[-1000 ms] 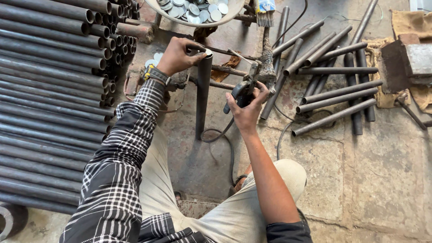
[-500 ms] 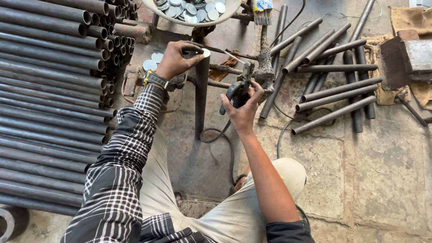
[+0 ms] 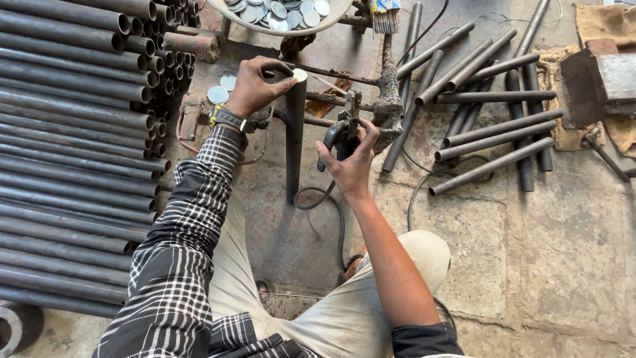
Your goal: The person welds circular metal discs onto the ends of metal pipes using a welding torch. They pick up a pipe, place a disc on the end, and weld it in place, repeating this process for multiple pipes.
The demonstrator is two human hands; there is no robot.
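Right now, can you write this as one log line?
left hand: presses disc on upright pipe | right hand: grips welding holder

Two hands (image 3: pixel 255 86) — perhaps ten loose pipes (image 3: pixel 493 142) — one bowl (image 3: pixel 232 16).

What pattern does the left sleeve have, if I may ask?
The sleeve is a black-and-white check, seen in the head view.

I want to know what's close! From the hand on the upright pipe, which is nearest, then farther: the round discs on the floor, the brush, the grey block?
From the left hand:
1. Round discs, just left.
2. Brush, up right.
3. Grey block, far right.
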